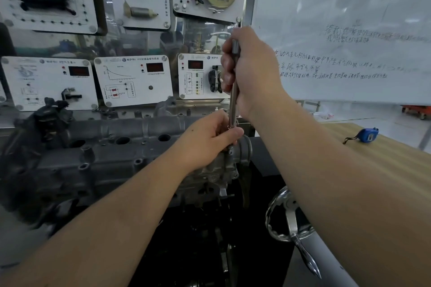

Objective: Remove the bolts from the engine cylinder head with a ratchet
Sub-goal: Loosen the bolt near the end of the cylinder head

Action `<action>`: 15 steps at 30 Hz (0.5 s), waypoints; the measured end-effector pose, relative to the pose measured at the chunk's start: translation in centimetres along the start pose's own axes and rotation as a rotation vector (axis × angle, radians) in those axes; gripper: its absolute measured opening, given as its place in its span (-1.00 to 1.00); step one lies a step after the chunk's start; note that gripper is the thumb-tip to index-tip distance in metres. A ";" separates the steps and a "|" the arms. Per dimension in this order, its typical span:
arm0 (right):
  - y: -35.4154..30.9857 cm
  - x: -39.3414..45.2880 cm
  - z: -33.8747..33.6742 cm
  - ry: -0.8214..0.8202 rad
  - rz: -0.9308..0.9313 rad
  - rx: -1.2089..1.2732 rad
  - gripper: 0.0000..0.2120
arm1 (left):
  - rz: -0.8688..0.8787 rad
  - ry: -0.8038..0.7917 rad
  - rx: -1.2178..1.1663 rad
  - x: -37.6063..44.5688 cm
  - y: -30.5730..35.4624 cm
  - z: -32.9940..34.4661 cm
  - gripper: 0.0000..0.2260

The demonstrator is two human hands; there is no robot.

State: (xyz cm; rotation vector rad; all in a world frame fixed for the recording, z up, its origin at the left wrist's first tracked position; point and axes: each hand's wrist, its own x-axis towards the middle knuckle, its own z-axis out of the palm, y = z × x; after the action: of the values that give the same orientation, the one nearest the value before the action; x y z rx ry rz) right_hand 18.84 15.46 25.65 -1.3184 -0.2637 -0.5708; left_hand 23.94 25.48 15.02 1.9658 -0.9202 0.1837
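Observation:
The grey engine cylinder head [112, 147] lies across the stand in front of me. A steel ratchet [234, 100] stands nearly upright over the head's right end. My right hand [251, 72] grips the ratchet's handle high up. My left hand [210, 140] is curled round the ratchet's lower end, where the socket meets the head. The bolt under the socket is hidden by my fingers.
Training panels [133, 79] with gauges and diagrams stand behind the engine. A whiteboard [349, 30] fills the upper right. A wooden table [384, 158] at right carries a blue tape measure [367, 135]. A chrome handwheel [289, 216] sits below my right forearm.

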 end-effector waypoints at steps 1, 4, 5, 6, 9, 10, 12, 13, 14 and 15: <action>0.0 0.0 0.0 0.015 -0.014 -0.007 -0.73 | 0.002 -0.009 0.013 0.0 0.0 0.0 -0.75; -0.1 0.1 0.0 -0.036 0.018 0.044 -0.69 | 0.003 -0.067 0.029 -0.3 0.1 -0.2 -0.83; -0.2 0.1 -0.1 -0.076 0.044 0.065 -0.65 | 0.002 -0.079 0.044 -0.5 0.1 -0.3 -0.84; -0.3 0.1 -0.2 -0.111 0.066 0.081 -0.61 | 0.003 -0.085 0.063 -0.6 0.2 -0.4 -0.84; -0.2 0.1 -0.3 -0.107 0.079 0.076 -0.59 | 0.007 -0.051 0.111 -0.5 0.4 -0.4 -0.86; -0.2 0.1 -0.2 -0.071 0.072 0.043 -0.62 | 0.003 -0.036 0.106 -0.5 0.5 -0.3 -0.86; -0.4 0.1 0.1 0.011 0.039 -0.073 -0.66 | -0.006 -0.008 0.079 -0.3 0.5 -0.1 -0.86; -0.5 0.1 0.3 0.043 0.026 -0.131 -0.68 | -0.008 0.011 0.073 -0.2 0.4 0.0 -0.86; -0.6 0.0 0.5 0.065 0.017 -0.165 -0.71 | -0.008 0.030 0.080 -0.2 0.4 0.1 -0.82; -0.7 0.0 0.7 0.080 0.016 -0.175 -0.73 | -0.005 0.043 0.099 -0.2 0.3 0.1 -0.76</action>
State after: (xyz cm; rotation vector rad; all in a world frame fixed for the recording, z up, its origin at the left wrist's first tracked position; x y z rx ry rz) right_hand 18.56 16.08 26.37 -1.4616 -0.1399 -0.6430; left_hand 23.57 25.39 15.08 2.0471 -0.8932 0.2723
